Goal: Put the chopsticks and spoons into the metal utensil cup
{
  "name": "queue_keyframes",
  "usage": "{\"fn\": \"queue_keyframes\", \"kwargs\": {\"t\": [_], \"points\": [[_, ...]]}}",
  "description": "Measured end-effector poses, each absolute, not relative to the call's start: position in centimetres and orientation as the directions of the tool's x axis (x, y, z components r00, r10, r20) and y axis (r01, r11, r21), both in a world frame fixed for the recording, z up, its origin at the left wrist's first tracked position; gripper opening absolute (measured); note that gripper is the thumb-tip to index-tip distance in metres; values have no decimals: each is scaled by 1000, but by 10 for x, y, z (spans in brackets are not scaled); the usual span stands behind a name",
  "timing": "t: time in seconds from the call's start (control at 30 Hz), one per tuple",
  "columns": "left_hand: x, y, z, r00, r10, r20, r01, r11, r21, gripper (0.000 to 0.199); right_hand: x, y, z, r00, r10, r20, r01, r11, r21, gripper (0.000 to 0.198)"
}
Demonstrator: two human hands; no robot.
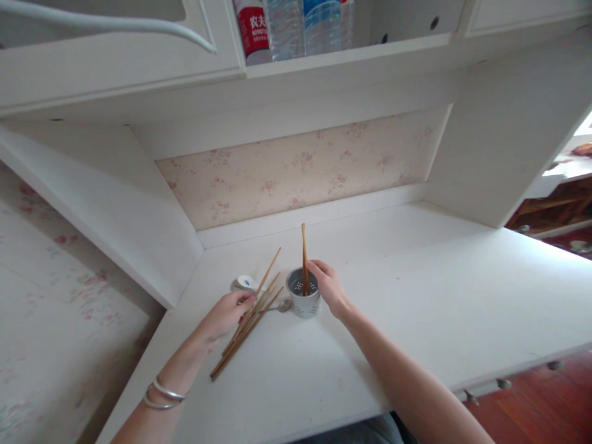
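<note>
A grey-white utensil holder (306, 304) with small drain holes stands upright on the white counter. My right hand (327, 285) pinches a pair of wooden chopsticks (304, 253), whose lower ends are inside the holder. To the left, several more chopsticks (245, 333) lie in a loose bundle. My left hand (235, 309) is closed on a chopstick (268, 272) that slants up above the bundle. A metal spoon (283, 306) lies beside the holder, its handle partly under the chopsticks. Behind my left hand rests a white ceramic spoon (246, 282) with a blue mark.
The counter (398, 296) runs between two side panels, with a floral-papered back wall (305, 166). Overhead, a cabinet shelf (351, 61) holds several plastic bottles (287, 28). A white cable or rod (115, 23) crosses the upper left. Drawer knobs (504, 383) stick out below the front edge.
</note>
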State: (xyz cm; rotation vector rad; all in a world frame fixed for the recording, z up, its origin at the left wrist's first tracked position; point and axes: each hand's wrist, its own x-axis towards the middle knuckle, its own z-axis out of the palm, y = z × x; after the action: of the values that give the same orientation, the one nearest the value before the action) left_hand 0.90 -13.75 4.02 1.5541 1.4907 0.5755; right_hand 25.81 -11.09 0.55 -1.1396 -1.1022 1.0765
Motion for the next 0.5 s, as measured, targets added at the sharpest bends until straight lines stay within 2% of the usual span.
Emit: {"fn": "queue_keyframes", "kwargs": {"t": [0.1, 0.17, 0.27, 0.37, 0.43, 0.5], "points": [[22, -135, 50, 208, 923, -323, 327, 246, 913, 39, 258, -111, 6, 136, 987, 88, -83, 100, -992, 38], [32, -133, 57, 226, 927, -300, 187, 261, 947, 34, 258, -111, 6, 135, 987, 87, -91, 99, -991, 40], [49, -129, 70, 223, 959, -172, 2, 176, 984, 32, 258, -111, 6, 129, 987, 92, -80, 103, -991, 40], [70, -121, 82, 197, 980, -28, -111, 50, 992, 36, 259, -111, 5, 121, 988, 99, -63, 107, -992, 40], [83, -114, 87, 181, 981, 65, -123, -43, 991, 34, 259, -110, 4, 123, 987, 100, -60, 107, -992, 40], [94, -105, 87, 151, 978, 141, -53, -135, 989, 31, 259, -110, 3, 123, 988, 99, -58, 106, -993, 41]]}}
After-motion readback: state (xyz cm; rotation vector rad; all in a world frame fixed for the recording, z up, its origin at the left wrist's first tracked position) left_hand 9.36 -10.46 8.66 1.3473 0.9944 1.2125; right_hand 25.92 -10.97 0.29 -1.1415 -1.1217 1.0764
